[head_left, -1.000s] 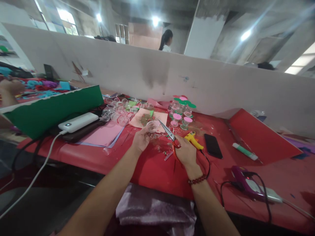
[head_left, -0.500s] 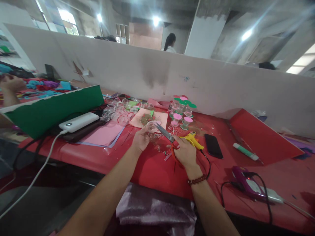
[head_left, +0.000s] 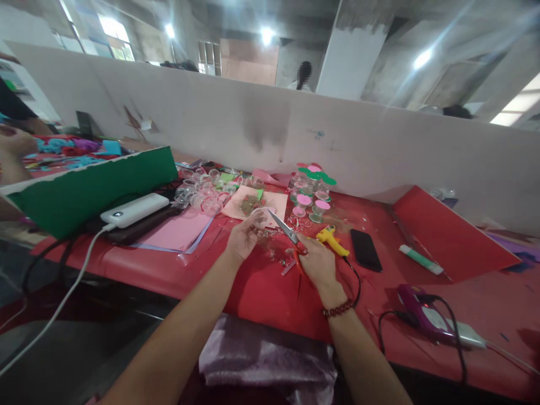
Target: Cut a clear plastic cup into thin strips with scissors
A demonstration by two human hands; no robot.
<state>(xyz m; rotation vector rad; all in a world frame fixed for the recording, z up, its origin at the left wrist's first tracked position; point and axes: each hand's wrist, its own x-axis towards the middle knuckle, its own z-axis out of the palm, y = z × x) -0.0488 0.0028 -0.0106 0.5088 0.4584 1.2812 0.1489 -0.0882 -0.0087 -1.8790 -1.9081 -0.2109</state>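
My left hand is closed on a clear plastic cup, holding it just above the red tabletop. In my right hand is a pair of scissors with red-orange handles; the blade tips reach the rim of the cup. A yellow glue gun lies just beyond my right hand. Behind the cup is a sheet of pale paper with brownish bits and a green scrap on it. Clear cups with pink discs stand at the back, and small clippings lie around.
Many clear cups are heaped at the back left, near pink sheets and a white power bank. To the right lie a black phone, a glue stick and a purple power strip. Another person's hand shows at far left.
The scissor blades are closer together, and their tips have shifted slightly. My left hand keeps hold of the cup in almost the same spot.
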